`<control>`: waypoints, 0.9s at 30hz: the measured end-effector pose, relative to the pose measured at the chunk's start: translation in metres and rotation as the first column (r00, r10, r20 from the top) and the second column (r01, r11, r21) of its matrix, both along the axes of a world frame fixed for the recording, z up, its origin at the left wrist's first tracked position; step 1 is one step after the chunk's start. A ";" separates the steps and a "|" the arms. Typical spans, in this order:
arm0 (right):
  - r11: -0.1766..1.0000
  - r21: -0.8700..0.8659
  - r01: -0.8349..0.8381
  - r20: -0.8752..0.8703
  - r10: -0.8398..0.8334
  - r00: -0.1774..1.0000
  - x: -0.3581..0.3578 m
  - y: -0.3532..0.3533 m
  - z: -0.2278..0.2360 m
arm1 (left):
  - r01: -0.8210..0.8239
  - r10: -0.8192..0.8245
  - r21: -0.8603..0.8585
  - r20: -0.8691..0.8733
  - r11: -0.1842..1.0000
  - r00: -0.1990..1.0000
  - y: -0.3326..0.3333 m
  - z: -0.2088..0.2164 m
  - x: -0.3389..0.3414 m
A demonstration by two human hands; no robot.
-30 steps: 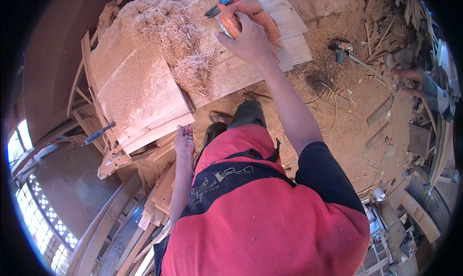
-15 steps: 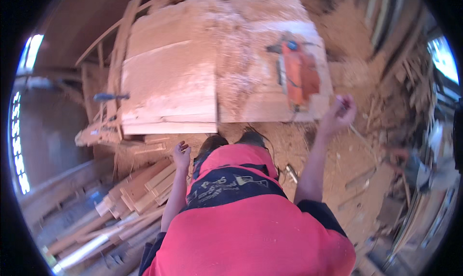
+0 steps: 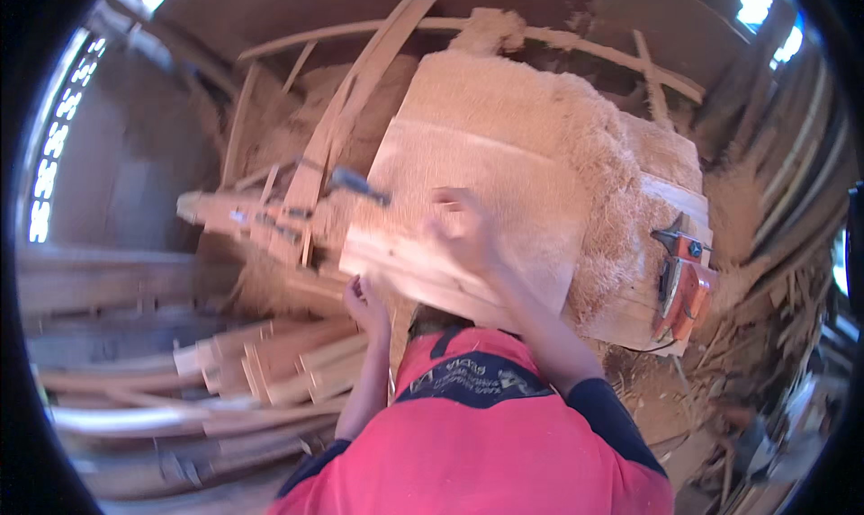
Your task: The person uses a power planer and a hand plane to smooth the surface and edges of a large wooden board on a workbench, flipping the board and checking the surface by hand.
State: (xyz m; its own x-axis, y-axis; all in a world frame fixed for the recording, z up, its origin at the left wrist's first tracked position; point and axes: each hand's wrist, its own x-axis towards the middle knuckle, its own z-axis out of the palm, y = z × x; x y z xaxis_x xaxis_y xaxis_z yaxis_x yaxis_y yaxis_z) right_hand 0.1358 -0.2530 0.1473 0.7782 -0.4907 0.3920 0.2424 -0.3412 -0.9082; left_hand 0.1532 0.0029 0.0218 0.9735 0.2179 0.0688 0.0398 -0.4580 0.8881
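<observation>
In the head view, the wide wooden panel (image 3: 522, 191) lies flat in front of the person, its near edge turned toward the body, which seems to put that edge within easy reach of both hands. The right hand (image 3: 463, 232) hangs over the panel, blurred, its thumb and fingers apart with nothing visible between them; whether it touches the wood cannot be told. The left hand (image 3: 367, 306) is just beside the near left corner, its fingers bent, perhaps to meet the edge, though contact and grip are unclear. The orange power planer (image 3: 688, 290) rests on the pale boards (image 3: 621, 322) at the right, well apart from both hands, probably so that they are free. Between planer and panel runs a ridge of shavings (image 3: 598, 182), apparently left where it gathers, while a dark-handled tool (image 3: 360, 185) sits at the panel's left edge, likely for handy reach
</observation>
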 end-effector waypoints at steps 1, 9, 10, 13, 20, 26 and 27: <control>1.000 -0.009 -0.010 0.040 0.010 0.999 0.041 0.023 0.000 | 0.044 -0.044 0.035 -0.013 0.998 0.999 0.002 0.003 0.025; 0.971 0.081 0.224 -0.142 -0.211 0.967 0.181 0.127 0.013 | 0.400 -0.334 -0.271 0.258 0.876 0.907 0.001 0.034 0.222; 0.962 0.065 0.264 -0.132 -0.253 0.958 0.187 0.120 0.009 | 0.489 -0.443 -0.324 0.207 0.810 0.872 -0.007 0.040 0.239; 0.987 0.014 0.160 -0.173 -0.156 0.973 0.193 0.111 0.016 | 0.669 -0.662 -0.357 0.162 0.652 0.732 -0.009 0.041 0.286; 0.963 0.213 -0.165 -0.082 0.186 0.979 0.189 0.097 0.017 | 0.624 -0.725 -0.559 0.058 0.546 0.686 -0.035 0.004 0.325; 0.925 0.106 0.364 -0.254 -0.329 0.910 0.193 0.138 -0.009 | 0.692 -0.772 -0.449 0.009 0.565 0.636 -0.022 -0.001 0.332; 0.978 0.070 0.195 -0.171 -0.181 0.968 0.198 0.125 -0.019 | 0.689 -0.771 -0.519 0.086 0.506 0.631 -0.025 -0.007 0.335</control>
State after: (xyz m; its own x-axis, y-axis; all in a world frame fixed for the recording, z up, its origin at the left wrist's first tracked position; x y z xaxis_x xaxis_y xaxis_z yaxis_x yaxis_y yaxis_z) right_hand 0.3340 -0.1281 0.1287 0.7187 -0.6605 0.2176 0.0275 -0.2857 -0.9579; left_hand 0.4878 -0.0226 0.0149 0.7888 -0.6140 0.0288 0.0262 0.0804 0.9964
